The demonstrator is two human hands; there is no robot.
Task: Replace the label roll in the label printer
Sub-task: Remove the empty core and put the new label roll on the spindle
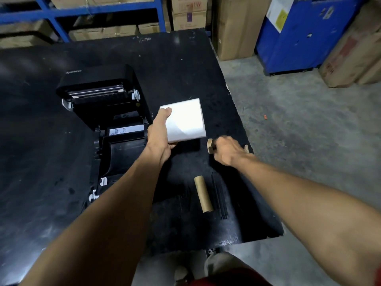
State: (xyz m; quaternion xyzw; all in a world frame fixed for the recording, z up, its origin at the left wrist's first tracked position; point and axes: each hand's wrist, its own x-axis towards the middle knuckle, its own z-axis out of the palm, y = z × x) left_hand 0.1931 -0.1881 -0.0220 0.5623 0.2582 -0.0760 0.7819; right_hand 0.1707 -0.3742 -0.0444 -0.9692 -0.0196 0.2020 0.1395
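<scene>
A black label printer (103, 112) stands on the black table with its lid swung open and its roll bay bare. My left hand (159, 137) grips a white label roll (185, 120) just right of the printer, above the table. My right hand (226, 150) is closed around a small brown cardboard piece (210, 146) near the table's right edge; the hand is blurred. An empty brown cardboard core (203, 194) lies on the table in front of my hands, beside a thin black spindle rod (219, 197).
The black table (41, 141) ends close to my right hand, with grey concrete floor (299, 131) beyond. Cardboard boxes (235, 27), blue shelving (99, 9) and a blue cabinet (305, 36) stand behind.
</scene>
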